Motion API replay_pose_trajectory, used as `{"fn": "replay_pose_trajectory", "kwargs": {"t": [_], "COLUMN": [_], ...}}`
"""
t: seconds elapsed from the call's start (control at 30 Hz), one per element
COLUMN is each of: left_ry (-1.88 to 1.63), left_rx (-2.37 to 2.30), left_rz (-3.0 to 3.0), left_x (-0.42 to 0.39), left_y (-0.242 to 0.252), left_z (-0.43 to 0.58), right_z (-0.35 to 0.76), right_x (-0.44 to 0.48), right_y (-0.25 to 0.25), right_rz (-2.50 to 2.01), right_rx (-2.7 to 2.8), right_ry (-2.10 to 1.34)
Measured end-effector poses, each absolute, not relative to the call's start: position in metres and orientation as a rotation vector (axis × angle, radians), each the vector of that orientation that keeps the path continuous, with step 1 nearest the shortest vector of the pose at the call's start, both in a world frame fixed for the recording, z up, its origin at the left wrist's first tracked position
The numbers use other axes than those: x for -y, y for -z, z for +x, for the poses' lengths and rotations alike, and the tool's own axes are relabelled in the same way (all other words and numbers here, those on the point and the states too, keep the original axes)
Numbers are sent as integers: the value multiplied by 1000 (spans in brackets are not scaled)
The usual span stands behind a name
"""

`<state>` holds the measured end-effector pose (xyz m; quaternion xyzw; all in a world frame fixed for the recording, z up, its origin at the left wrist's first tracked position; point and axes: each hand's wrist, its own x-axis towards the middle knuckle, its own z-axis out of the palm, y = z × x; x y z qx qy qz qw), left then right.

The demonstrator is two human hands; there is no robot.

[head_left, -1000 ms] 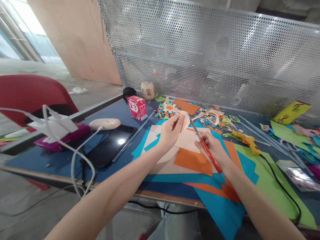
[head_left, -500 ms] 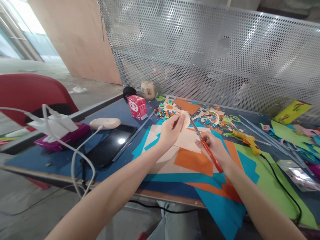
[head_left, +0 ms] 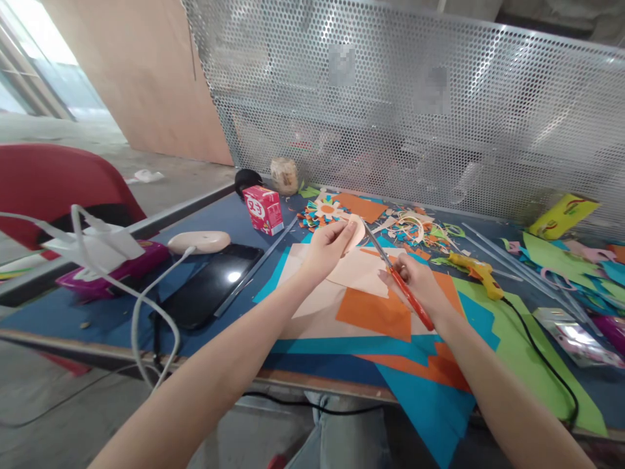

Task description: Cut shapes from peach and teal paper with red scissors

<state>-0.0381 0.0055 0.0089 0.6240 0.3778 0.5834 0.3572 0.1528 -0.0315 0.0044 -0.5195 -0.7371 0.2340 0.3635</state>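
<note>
"Looking at the head view, how do the hands stand for this cut?"

"The left hand [head_left: 328, 246] has thumb and fingers pinched together on a pale paper piece [head_left: 358, 236], held up over the middle of the surface [head_left: 219, 216]. The right hand [head_left: 414, 279] is curled round the red-handled scissors [head_left: 409, 297], which point far and left, toward the paper's right edge."

"Are the blades [head_left: 377, 244] biting?"

"I can't tell. The tips sit at or just beside that edge, and any gap between them is too small to read."

"So how would you cut it well?"

"I'd turn the paper with the left hand and hold the scissors nearly steady, since the outline looks rounded. Short, part-way snips should leave a smoother curve than full closes at the tips. I'd also pinch well back from the line, clear of the steel."

"Anything around it to mind?"

"An orange sheet [head_left: 374, 312] lies nearer, below the hands, so I'd cut in the air to avoid nicking it. The flower cut-out [head_left: 328, 208], far and left, looks delicate; trimmings are better dropped right, toward the scrap heap [head_left: 417, 227]."
</note>
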Motion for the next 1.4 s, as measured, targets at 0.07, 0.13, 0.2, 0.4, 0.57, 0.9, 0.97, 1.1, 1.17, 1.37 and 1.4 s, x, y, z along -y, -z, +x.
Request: {"fn": "replay_pose_trajectory", "kwargs": {"t": [0.07, 0.13, 0.2, 0.4, 0.57, 0.9, 0.97, 1.1, 1.17, 1.37, 1.4], "left_ry": [-1502, -1502, -1493, -1489, -1494, -1443, -1428, -1394, -1401, -1443, -1441], "left_rx": [-972, -984, -1007, -1040, -1008, -944, -926, -891, -883, -799, -799], "left_rz": [1640, 1687, 1726, 1756, 1757, 1719, 1708, 1672, 1621, 1440, 1412], "left_x": [-5, -4, -1, 1, 3, -6, -9, -11, -11, -10, -10], "left_y": [-9, -10, -11, -13, -15, -8, -8, -9, -9, -12, -12], "left_z": [-39, -40, -39, -37, -35, -39, -42, -45, -45, -43, -42], "right_z": [153, 153, 153, 151, 151, 155, 157, 159, 160, 161, 162], "right_x": [31, 31, 33, 34, 34, 32, 31, 29, 29, 27, 26], "right_y": [-4, -5, -7, -9, -10, -9, -9, -10, -11, -8, -6], "right_rz": [-1323, -1329, -1349, -1362, -1356, -1357, -1345, -1353, -1364, -1353, -1348], "right_rx": [1895, 1904, 1914, 1922, 1909, 1918, 1931, 1949, 1961, 1958, 1957], "right_ry": [-617, -643, -668, -673, -688, -678, -633, -614, -617, -574, -586]}}
